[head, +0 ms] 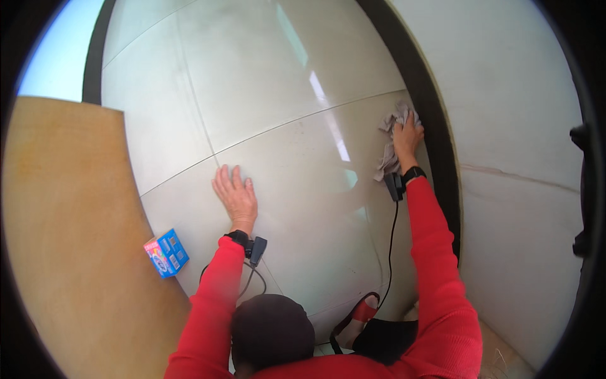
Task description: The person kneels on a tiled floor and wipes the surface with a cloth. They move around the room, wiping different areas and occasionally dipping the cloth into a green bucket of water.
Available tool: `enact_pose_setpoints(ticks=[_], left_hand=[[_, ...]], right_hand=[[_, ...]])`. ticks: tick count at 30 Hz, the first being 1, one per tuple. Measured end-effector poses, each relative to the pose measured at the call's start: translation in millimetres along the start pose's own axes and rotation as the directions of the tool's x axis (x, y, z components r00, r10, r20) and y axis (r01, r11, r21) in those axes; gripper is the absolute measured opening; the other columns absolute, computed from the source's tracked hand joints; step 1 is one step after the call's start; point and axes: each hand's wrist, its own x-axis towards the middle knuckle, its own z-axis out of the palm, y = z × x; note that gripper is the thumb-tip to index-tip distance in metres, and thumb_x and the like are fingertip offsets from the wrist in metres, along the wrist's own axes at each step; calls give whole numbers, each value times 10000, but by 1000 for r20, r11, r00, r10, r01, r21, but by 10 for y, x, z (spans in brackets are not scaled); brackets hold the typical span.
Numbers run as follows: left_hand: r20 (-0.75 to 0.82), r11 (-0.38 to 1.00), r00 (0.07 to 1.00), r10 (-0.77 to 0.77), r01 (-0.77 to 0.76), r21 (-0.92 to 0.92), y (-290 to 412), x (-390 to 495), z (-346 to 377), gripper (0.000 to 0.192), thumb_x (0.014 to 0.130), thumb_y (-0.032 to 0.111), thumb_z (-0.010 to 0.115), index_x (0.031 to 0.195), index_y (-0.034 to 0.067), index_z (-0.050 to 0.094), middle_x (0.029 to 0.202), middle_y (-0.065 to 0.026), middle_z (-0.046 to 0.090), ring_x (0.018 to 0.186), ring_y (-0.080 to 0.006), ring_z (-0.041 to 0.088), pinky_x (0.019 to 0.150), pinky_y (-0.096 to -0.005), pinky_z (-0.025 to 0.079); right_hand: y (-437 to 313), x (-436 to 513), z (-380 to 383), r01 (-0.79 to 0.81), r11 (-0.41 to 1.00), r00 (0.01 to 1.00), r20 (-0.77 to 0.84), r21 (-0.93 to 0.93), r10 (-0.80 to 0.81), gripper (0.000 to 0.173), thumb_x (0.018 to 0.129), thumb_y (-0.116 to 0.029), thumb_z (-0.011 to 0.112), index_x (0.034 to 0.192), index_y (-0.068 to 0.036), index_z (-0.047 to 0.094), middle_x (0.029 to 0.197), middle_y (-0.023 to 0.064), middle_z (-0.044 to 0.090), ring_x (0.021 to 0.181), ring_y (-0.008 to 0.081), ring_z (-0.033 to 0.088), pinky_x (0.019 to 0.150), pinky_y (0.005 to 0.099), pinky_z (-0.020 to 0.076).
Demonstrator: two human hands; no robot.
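My right hand (407, 138) presses a crumpled greyish-pink cloth (389, 158) against the tiled floor (284, 199), close to the dark skirting strip. Part of the cloth bunches up past the fingertips, and a loose end trails back towards the wrist. My left hand (234, 196) lies palm down near a tile joint, its fingers apart and nothing in it. Each wrist wears a black strap with a small black device and a cable.
A blue and pink printed box (168, 253) stands by the edge of a wooden panel (71, 203) on the left. Along the right runs the dark skirting (438, 156) below a pale wall (511, 118). A red sandal (365, 310) shows on my foot.
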Motion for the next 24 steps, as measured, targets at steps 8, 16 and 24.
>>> enact_pose_setpoints(ticks=[8, 16, 24], left_hand=[[26, 998, 999, -31, 33, -56, 40, 41, -62, 441, 891, 170, 561, 1299, 30, 468, 1407, -204, 351, 1351, -396, 273, 1134, -572, 162], [4, 992, 999, -35, 35, -120, 21, 41, -75, 399, 905, 112, 517, 1286, 3, 471, 1396, -202, 362, 1336, -401, 293, 1129, -561, 177], [26, 992, 998, -56, 59, -115, -5, 41, -62, 395, 903, 137, 540, 1276, 19, 486, 1394, -193, 376, 1339, -385, 296, 1136, -560, 175]], right_hand=[[-1986, 423, 452, 505, 845, 858, 2, 176, -514, 590, 805, -313, 550, 1389, -250, 491, 1283, 255, 493, 1174, 436, 451, 984, 524, 388], [-2335, -982, 224, 773, 365, 492, -126, 519, -861, 505, 683, -177, 572, 1175, -230, 674, 1058, 157, 567, 1004, 359, 527, 867, 459, 435], [-933, -2438, -770, 408, 370, 196, 316, 834, -928, 447, 630, -62, 617, 1053, -174, 710, 1091, 112, 609, 1000, 300, 558, 857, 407, 450]])
